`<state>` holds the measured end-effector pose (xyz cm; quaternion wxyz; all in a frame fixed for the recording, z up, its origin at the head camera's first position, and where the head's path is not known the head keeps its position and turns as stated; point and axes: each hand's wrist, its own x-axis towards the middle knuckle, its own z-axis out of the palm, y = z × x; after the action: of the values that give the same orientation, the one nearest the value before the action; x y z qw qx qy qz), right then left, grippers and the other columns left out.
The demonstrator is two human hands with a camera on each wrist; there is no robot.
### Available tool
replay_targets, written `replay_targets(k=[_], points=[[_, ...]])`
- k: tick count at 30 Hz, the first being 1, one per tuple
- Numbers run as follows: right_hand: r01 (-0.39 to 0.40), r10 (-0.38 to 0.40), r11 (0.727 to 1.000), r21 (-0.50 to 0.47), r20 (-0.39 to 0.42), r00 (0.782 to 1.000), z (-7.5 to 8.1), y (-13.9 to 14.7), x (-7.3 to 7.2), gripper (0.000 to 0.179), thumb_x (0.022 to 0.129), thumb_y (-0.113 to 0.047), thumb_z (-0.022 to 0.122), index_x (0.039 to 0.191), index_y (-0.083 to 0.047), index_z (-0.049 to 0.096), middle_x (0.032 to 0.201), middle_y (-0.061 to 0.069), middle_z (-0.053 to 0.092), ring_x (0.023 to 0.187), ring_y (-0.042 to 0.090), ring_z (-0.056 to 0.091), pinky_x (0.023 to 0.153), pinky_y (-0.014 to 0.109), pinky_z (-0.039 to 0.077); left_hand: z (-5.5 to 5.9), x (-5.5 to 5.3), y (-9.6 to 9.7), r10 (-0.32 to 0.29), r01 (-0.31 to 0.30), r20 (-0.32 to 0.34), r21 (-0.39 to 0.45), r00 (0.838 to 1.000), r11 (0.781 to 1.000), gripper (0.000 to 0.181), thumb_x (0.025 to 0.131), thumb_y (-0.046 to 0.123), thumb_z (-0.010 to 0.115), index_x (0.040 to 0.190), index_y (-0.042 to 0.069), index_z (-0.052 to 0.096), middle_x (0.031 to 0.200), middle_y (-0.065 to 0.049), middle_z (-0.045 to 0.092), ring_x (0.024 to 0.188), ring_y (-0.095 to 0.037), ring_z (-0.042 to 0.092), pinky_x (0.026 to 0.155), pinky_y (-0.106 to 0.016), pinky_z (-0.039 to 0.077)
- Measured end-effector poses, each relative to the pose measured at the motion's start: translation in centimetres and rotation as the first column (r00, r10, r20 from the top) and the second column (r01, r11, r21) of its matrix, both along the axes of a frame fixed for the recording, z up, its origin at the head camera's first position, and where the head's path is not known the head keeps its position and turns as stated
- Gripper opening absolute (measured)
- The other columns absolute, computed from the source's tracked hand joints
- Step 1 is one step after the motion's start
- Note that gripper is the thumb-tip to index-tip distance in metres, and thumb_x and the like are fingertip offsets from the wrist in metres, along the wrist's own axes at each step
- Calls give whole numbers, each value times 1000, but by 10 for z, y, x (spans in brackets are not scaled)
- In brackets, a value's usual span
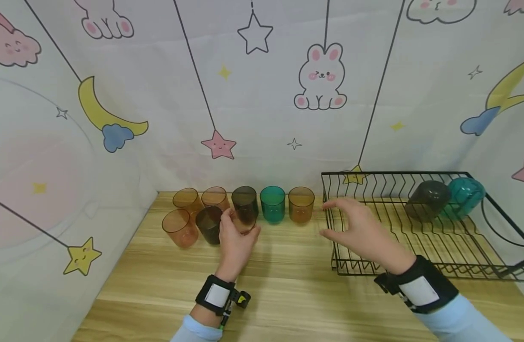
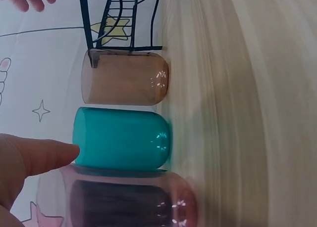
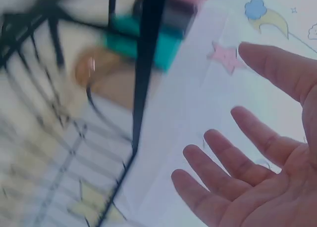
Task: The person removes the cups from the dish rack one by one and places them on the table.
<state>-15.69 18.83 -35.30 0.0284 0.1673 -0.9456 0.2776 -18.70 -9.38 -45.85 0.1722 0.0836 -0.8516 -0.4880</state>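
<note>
My left hand (image 1: pixel 236 247) holds a clear pink cup (image 2: pixel 185 200), its thumb and fingers on either side. That cup stands in front of a dark grey cup (image 1: pixel 245 197), partly hidden by the hand. To the right in the back row are a teal cup (image 1: pixel 272 204) and an amber cup (image 1: pixel 301 205). Left of the hand sit another dark cup (image 1: pixel 208 227) and a pink cup (image 1: pixel 181 229). Over the left end of a black wire rack (image 1: pixel 333 273), my right hand (image 1: pixel 364 232) is held with thumb and fingers spread, nothing between them.
Inside the rack, a dark cup (image 1: pixel 428 200) and a teal cup (image 1: pixel 466 197) lean toward its right end. Another amber cup (image 1: pixel 186 199) and a pink cup (image 1: pixel 215 195) stand at the back left. A patterned cloth (image 1: pixel 266 118) hangs behind the wooden table (image 1: pixel 279 294).
</note>
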Motion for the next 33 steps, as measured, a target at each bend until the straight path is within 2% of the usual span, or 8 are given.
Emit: replay_targets(k=[4,8,12,17,20,24,28,33], points=[[-5,6,994,114,-12,1000,19,19,-10,50,80,-31,73,124,-15,54,130,11,51,122,34,47,96,54,43,8,1,-1,2,-3,-21,-24,1000,1000,84,73,31,78,140,10,32,135,-12,41,127,-27,41,105,-46,36],[20,-11,964,267,-38,999,30,40,-26,49,77,-18,74,122,-11,56,132,17,48,118,40,47,91,57,43,19,2,0,31,-34,-95,-30,995,999,73,76,32,75,137,13,38,131,-10,45,123,-25,44,102,-44,38],[64,-41,903,424,-65,997,24,68,-46,49,74,1,66,120,-10,58,134,21,45,121,45,41,92,66,35,31,7,4,37,-41,-189,-18,981,999,63,79,32,73,132,14,44,129,-7,47,119,-22,46,99,-42,40],[122,-71,804,582,-109,991,8,105,-57,49,78,9,60,123,-11,60,135,27,44,127,48,31,95,75,22,45,18,15,-80,64,-265,-70,961,996,62,80,32,73,133,14,45,135,-3,44,126,-16,42,102,-40,40],[138,-52,759,637,-152,987,1,120,-61,48,78,3,66,123,-14,61,134,29,46,127,49,31,94,75,22,51,22,23,-194,162,-248,-146,949,976,62,81,33,72,133,13,46,138,-3,44,129,-17,42,102,-40,42],[160,-36,710,686,-192,981,-5,134,-70,48,75,-1,71,120,-15,63,128,26,52,122,47,38,90,72,30,53,23,34,-316,269,-199,-228,928,936,57,82,33,72,131,13,50,139,-5,45,130,-21,43,101,-41,44],[166,-56,679,715,-175,983,-13,145,-77,43,77,1,69,118,-13,64,118,23,59,113,46,46,85,69,37,52,25,42,-377,327,-172,-259,910,909,51,82,32,71,127,15,54,137,-5,48,131,-23,43,102,-44,43],[149,-69,645,750,-137,988,-23,153,-82,36,80,2,67,115,-9,65,109,23,62,102,45,53,81,65,41,49,28,46,-417,379,-109,-262,902,888,47,84,35,69,125,19,54,138,-2,47,132,-21,41,103,-43,42]])
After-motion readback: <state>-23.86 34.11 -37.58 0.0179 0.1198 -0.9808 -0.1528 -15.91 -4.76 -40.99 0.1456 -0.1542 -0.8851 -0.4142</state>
